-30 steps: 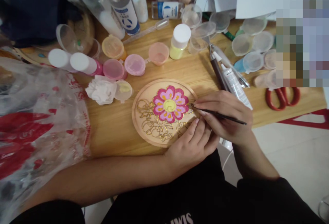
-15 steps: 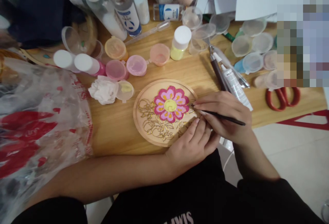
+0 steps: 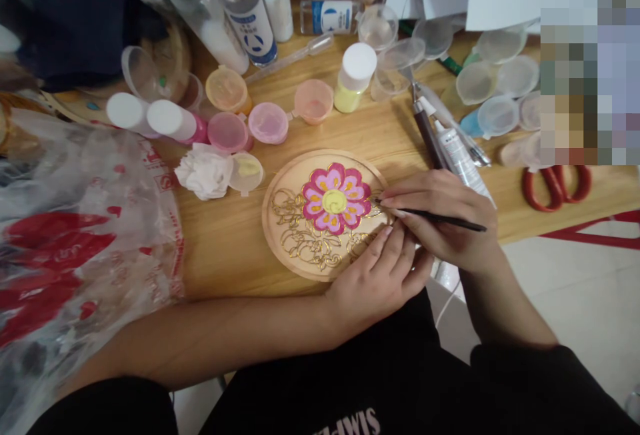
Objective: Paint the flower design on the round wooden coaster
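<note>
A round wooden plaque (image 3: pixel 280 248) lies on the table, bearing a raised gold line pattern. Its central flower (image 3: pixel 334 201) is coloured magenta and pink with a yellow middle; the scrolls around it show bare wood. My right hand (image 3: pixel 445 215) pinches a slim black paintbrush (image 3: pixel 450 220), whose tip meets the plaque just right of the petals. Over the lower right rim, my left hand (image 3: pixel 380 275) is closed on the plaque, fingers close together and thumb hidden. The two hands touch each other.
Small paint cups, among them a pink cup (image 3: pixel 269 123) and an orange cup (image 3: pixel 229 88), stand beyond the plaque near a yellow paint bottle (image 3: pixel 354 78). Crumpled tissue (image 3: pixel 203 172) sits left. Red scissors (image 3: pixel 555 188) and a white tube (image 3: pixel 463 158) lie right; a plastic bag (image 3: pixel 90 222) covers the far left.
The whole view has shifted slightly, so everything appears a little further right and up. Both hands keep their hold, and the brush tip stays beside the flower's right petals.
</note>
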A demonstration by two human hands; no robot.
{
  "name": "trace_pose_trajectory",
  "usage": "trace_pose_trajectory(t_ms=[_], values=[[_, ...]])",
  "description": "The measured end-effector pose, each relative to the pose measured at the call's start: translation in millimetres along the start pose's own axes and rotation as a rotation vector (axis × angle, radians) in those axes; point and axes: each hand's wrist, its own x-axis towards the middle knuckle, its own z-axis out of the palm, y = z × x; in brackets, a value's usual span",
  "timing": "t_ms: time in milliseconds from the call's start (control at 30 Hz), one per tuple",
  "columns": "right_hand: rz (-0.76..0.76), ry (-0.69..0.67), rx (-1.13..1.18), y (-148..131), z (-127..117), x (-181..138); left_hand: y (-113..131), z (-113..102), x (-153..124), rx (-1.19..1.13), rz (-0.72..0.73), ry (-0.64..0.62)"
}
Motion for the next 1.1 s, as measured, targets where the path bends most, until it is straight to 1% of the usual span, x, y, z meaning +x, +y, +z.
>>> trace_pose_trajectory(t_ms=[267,400,500,633,800,967,1100], values=[[0.01,-0.003,-0.001,0.7,0.4,0.3,-0.7,-0.4,1.0,-0.015,0.0,0.006],[0.012,-0.002,-0.007,0.8,0.3,0.9,-0.4,0.5,1.0,-0.027,-0.013,0.039],[0.013,-0.002,0.004,0.4,0.7,1.1,0.0,1.1,0.3,-0.029,-0.005,0.026],[0.038,0.061,0.046,-1.9,1.3,-1.3,-0.2,0.6,-0.4,-0.013,0.019,-0.018],[0.075,0.115,0.087,-5.0,1.5,-4.7,-0.8,-0.3,-0.1,0.004,0.013,-0.013],[0.07,0.104,0.089,-6.0,1.1,-4.3,-0.6,-0.4,1.0,-0.003,-0.005,0.013],[0.083,0.088,0.063,-5.5,0.5,-4.1,-0.2,0.3,0.9,0.002,0.001,0.005]])
